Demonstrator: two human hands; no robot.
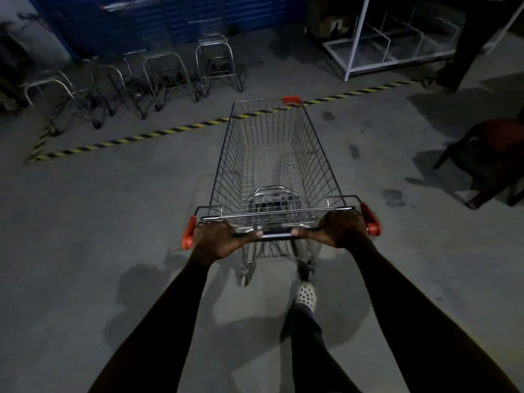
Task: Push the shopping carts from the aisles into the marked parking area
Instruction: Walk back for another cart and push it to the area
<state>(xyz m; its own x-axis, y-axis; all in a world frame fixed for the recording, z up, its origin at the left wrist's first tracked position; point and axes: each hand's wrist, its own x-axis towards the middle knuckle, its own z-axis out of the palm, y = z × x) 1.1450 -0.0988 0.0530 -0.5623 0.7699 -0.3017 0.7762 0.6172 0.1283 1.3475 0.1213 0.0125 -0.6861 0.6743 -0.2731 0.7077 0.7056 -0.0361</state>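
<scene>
An empty wire shopping cart (272,154) with orange corner caps stands straight ahead of me on the grey concrete floor. My left hand (218,241) grips the left end of its handle bar (276,236), and my right hand (338,228) grips the right end. The cart's front edge reaches a yellow-and-black striped floor line (141,136) that runs diagonally across the floor. Behind that line, several parked carts (170,75) stand in a row against a blue wall.
A white metal frame rack (368,46) stands at the back right, with a person's dark legs (467,43) beside it. A dark red chair (487,157) sits at the right edge. My white perforated shoe (306,297) steps behind the cart's rear wheels.
</scene>
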